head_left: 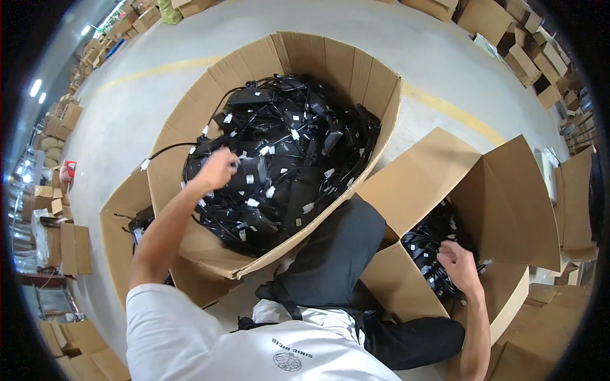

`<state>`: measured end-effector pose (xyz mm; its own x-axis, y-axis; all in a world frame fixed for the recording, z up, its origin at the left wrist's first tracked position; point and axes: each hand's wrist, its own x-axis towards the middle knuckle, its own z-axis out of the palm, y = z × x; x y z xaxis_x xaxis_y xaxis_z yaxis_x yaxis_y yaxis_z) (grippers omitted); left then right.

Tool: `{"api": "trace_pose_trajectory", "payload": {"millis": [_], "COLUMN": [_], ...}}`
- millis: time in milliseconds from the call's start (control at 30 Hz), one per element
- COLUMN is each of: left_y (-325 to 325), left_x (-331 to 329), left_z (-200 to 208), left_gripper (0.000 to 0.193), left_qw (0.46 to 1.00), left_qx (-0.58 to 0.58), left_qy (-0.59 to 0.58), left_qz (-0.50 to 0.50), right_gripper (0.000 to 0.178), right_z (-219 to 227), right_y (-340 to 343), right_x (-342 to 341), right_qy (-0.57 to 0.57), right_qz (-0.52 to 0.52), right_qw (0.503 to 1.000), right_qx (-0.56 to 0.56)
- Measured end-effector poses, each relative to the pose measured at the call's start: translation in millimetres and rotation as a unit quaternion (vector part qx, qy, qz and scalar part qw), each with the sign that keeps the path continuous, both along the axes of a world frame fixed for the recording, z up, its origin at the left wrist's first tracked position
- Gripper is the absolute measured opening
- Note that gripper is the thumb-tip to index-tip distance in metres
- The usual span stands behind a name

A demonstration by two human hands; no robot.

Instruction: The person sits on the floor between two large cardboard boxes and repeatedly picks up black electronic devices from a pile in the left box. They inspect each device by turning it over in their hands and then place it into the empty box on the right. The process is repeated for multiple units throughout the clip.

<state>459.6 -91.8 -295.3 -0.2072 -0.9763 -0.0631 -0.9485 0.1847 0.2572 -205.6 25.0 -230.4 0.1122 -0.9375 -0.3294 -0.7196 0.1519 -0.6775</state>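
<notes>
A large cardboard box [190, 120] stands in front of me, heaped with black power adapters [305, 190] and their cables, with white tags and plugs among them. My left hand [219, 170] is over the left part of this heap. Its fingers are bent and smeared by motion, beside a blurred black adapter [254, 171]; I cannot tell whether it holds anything. To the right, my right hand [459, 263] reaches into a smaller open carton [416, 282] containing more black adapters and cables [438, 244]. Its fingers are curled closed, and what they grip, if anything, is hidden.
Another open carton [117, 222] with black items sits at the left, partly behind my left arm. One cable [168, 148] hangs over the large box's left rim. Stacked cartons [527, 63] line the far right, and more boxes [76, 247] stand along the left.
</notes>
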Motion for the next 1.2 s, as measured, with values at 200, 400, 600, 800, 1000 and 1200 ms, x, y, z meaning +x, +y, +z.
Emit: {"api": "trace_pose_trajectory", "payload": {"millis": [200,400,600,800,1000,1200], "left_y": [3.6,30.2,59.8,47.8,20.3,36.0], "left_x": [-98.7,-159.1,-119.7,-78.7,-66.3,-223.5], "left_z": [190.9,183.3,69.6,15.7,189.2,220.4], "left_gripper": [0.023,0.029,0.046,0.051,0.055,0.077], "left_qw": [0.945,0.883,0.980,0.947,0.832,0.626], "left_qx": [0.008,0.050,0.005,0.138,0.124,0.277], "left_qy": [0.325,0.463,0.095,-0.057,0.541,0.706], "left_qz": [0.028,-0.054,-0.177,-0.286,-0.011,-0.184], "right_gripper": [0.057,0.045,0.029,0.041,0.036,0.028], "right_z": [94.7,103.3,93.4,113.6,142.1,153.5], "right_y": [-45.6,-69.3,-77.7,-44.2,-20.0,-14.1], "right_x": [151.5,273.0,194.6,113.9,83.2,114.9], "right_qy": [-0.095,-0.280,-0.381,-0.419,-0.421,-0.465], "right_qz": [0.115,0.080,-0.163,-0.163,0.011,0.178], "right_qw": [0.948,0.927,0.875,0.842,0.875,0.831], "right_qx": [-0.280,-0.238,-0.249,-0.297,-0.238,-0.248]}}
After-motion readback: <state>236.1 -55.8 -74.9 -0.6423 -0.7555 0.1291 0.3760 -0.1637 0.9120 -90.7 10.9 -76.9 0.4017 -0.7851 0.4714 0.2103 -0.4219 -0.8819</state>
